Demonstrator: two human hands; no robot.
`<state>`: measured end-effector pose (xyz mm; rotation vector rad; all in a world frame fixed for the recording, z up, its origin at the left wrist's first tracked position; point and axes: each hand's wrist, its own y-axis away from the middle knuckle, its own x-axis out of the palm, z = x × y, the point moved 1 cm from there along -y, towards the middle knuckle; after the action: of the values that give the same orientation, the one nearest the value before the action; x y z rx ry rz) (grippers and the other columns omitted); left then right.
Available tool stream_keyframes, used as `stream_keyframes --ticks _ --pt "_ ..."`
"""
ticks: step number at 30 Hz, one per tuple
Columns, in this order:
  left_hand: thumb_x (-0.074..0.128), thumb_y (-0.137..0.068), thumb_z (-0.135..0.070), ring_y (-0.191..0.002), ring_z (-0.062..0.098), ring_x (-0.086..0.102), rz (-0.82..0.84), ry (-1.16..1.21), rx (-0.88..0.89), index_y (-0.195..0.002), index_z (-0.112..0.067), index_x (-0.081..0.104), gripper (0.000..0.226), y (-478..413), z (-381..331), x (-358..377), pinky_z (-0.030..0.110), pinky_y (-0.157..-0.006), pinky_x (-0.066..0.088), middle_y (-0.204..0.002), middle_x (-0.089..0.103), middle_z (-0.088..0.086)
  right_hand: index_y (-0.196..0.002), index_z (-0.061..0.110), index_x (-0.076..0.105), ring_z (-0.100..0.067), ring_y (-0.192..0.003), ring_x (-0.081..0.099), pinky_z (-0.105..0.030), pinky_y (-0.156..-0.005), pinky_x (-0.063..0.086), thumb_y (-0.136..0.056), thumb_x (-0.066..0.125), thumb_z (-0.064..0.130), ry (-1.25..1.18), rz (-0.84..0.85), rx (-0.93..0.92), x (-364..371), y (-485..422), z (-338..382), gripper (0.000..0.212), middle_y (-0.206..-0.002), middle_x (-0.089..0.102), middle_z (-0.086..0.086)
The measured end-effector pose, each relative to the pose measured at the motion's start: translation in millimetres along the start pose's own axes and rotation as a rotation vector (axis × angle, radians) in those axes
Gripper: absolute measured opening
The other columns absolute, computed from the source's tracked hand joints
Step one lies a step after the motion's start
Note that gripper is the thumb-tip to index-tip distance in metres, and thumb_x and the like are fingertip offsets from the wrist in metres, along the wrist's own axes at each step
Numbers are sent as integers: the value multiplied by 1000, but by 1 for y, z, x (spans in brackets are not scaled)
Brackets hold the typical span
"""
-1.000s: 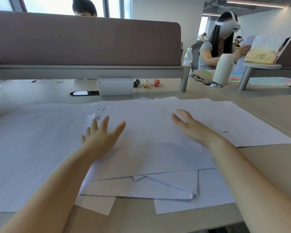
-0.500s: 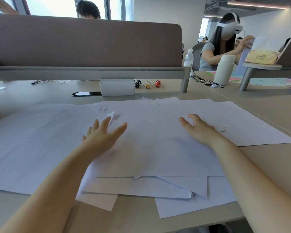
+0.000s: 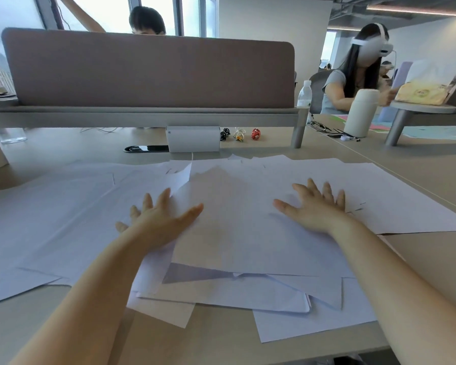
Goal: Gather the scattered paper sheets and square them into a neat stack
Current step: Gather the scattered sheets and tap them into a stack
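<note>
Gathering has barely begun, by my reading: the paper sheets (image 3: 63, 219) lie fanned and overlapping across the desk (image 3: 419, 259), all on the near side of the white box (image 3: 192, 139) and spreading well to its left and right. The left hand (image 3: 158, 217) is open with fingers spread. Its thumb lies on the top sheet (image 3: 248, 233), and its fingers seem to sit at or under that sheet's lifted left edge (I cannot tell which). It grips nothing. The right hand (image 3: 316, 206) lies flat and splayed on the same sheet, nearer than the box and to its right, holding nothing.

The next move probably calls for both palms to sweep inward, drawing the outlying sheets toward the middle, straight in front of the box. Light pressure should let the paper slide rather than buckle.

Farthest from the box, several corners lie close to the desk's near edge and could slip off. Bare desk shows in a narrow strip just in front of the box, and more to its far right. The small cable bundles (image 3: 238, 134) lie just right of the box, clear of the paper.
</note>
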<state>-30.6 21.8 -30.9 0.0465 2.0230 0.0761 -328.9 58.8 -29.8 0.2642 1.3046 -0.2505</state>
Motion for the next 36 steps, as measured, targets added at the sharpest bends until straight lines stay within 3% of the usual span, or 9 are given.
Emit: stream_keyframes --ticks 5,9,12,16,18,22,26,34,36 --pt "42 -74 -81 -145 33 19 -5 121 3 -152 -32 7 99 -7 15 -10 49 -115 21 -159 20 4 -145 52 12 -20 -148 -16 -48 -118 -9 -72 32 84 10 144 -319 7 18 22 83 -160 -10 15" --pt "44 -63 -84 -141 24 32 105 307 61 -151 -34 12 107 -6 13 -8 39 -113 25 -152 37 -3 -146 51 8 -27 -149 -8 -51 -117 -2 -79 23 82 78 160 -154 11 13 24 75 -161 -6 13" --pt "49 -83 -67 -137 17 38 134 444 144 -151 -30 17 84 -1 4 -6 27 -101 29 -149 41 -9 -149 44 12 -30 -148 5 -50 -115 11 -82 15 79 129 97 -5 7 6 17 76 -162 3 5" --pt "40 -82 -74 -135 16 40 142 315 222 -139 -35 45 70 -1 5 -8 27 -103 27 -145 46 -11 -133 41 43 -33 -135 29 -45 -107 23 -84 15 76 126 -27 19 1 4 15 66 -149 37 -2" --pt "27 -68 -83 -143 18 26 139 105 223 -138 -44 43 82 -1 10 -9 35 -115 19 -152 35 -11 -122 46 50 -32 -135 30 -47 -109 17 -82 21 78 84 -66 -50 -3 3 13 58 -146 40 1" --pt "30 -56 -95 -149 20 -4 250 -193 220 -148 -49 9 105 7 12 -12 47 -119 -1 -162 1 -8 -139 61 20 -23 -149 -1 -50 -117 -1 -58 27 93 33 173 -274 1 9 6 87 -160 2 18" --pt "35 -13 -103 -147 18 -17 374 -177 282 -146 -51 -7 149 17 13 -18 46 -119 -8 -161 -12 -9 -143 59 9 -26 -149 -5 -51 -117 0 -68 24 90 62 175 -110 3 6 3 82 -160 -4 16" --pt "56 -78 -67 -146 13 20 164 275 220 -148 -40 25 82 16 1 -24 36 -118 19 -158 20 -9 -147 43 21 -30 -144 20 -46 -113 17 -86 21 74 -10 -28 -51 -3 0 15 68 -160 10 12" --pt "42 -74 -81 -148 21 13 19 65 89 -148 -41 21 87 4 17 -29 48 -118 13 -161 14 -6 -147 41 22 -29 -145 17 -47 -115 12 -86 21 73 30 -75 29 -8 -4 2 68 -161 12 8"
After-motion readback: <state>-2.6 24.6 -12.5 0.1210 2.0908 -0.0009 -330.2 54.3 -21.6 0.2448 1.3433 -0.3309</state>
